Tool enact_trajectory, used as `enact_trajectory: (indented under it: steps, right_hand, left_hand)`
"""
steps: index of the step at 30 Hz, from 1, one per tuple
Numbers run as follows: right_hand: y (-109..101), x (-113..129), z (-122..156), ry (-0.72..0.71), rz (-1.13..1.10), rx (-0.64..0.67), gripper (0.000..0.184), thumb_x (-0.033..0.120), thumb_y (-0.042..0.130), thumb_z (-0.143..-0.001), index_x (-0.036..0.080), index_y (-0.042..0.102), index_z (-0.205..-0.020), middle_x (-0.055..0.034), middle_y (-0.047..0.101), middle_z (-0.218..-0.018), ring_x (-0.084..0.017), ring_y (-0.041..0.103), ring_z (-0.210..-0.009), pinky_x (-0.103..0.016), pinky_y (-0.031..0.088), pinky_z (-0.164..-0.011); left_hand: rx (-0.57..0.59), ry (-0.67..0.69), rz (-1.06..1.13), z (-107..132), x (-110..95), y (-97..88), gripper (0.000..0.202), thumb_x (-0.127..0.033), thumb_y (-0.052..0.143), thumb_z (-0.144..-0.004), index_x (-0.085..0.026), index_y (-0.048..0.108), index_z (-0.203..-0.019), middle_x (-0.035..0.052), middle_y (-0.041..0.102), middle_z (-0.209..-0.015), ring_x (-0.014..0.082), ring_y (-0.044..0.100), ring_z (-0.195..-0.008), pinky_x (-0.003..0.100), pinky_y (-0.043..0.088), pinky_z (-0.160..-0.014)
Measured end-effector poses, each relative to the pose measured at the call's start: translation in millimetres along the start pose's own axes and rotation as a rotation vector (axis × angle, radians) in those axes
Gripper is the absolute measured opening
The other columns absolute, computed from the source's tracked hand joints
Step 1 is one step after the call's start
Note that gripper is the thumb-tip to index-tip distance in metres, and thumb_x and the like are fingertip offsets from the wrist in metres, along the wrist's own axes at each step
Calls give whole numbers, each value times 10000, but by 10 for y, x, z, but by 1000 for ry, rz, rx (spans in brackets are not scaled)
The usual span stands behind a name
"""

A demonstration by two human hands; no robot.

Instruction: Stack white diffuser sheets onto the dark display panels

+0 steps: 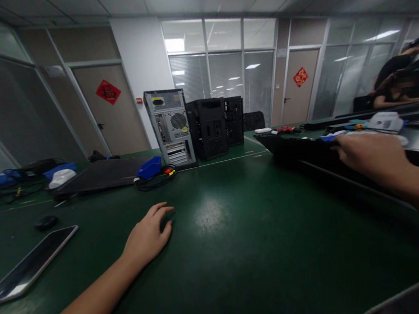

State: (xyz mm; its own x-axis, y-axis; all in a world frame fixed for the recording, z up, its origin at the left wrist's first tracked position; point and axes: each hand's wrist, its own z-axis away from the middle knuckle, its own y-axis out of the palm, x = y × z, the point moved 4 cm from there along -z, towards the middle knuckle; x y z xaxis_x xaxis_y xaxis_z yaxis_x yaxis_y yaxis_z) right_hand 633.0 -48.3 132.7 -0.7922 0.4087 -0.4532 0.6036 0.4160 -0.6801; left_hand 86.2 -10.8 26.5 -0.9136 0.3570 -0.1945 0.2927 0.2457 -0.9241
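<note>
My left hand rests on the green table, fingers loosely apart and holding nothing. My right hand reaches to the right and lies on the edge of a long black case lying flat there. Its fingers curl over that edge; I cannot see whether they grip it. Three computer towers stand at the far middle: a grey one with its back facing me and two black ones.
A tablet lies at the near left, a dark mouse beyond it. A black panel, a blue tray and cables sit mid-left. Tools and white items clutter the right. A person sits at the far right.
</note>
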Motion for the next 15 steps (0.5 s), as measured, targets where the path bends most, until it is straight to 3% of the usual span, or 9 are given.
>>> enact_trajectory:
  steps: [6,12,15]
  right_hand:
    - [-241,130,9,-62,-59,-143,325,280,333,-1006,124,608,-930,-180,646,-983,-261,633,-827,-333,279,-548]
    - [-448,244,46,2,-21,-55,287,315,341,-1005,153,576,-1032,-121,648,-769,-267,628,-664,-332,220,-505]
    - [-609,372,122,-46,-64,-108,307,386,363,-1003,162,543,-1112,-89,650,-737,-260,622,-621,-321,217,-495]
  left_hand:
    - [0,10,15,-3,4,7,458,-410,428,-927,-210,636,-1282,111,527,-1463,293,610,-1203,452,507,-972]
    - [-12,19,90,-9,-37,-35,409,-410,470,-906,-235,677,-1212,95,565,-1430,288,628,-1170,447,513,-966]
    - [-37,35,197,-3,-53,-92,383,-434,489,-901,-239,707,-1148,99,599,-1382,285,658,-1090,442,535,-920]
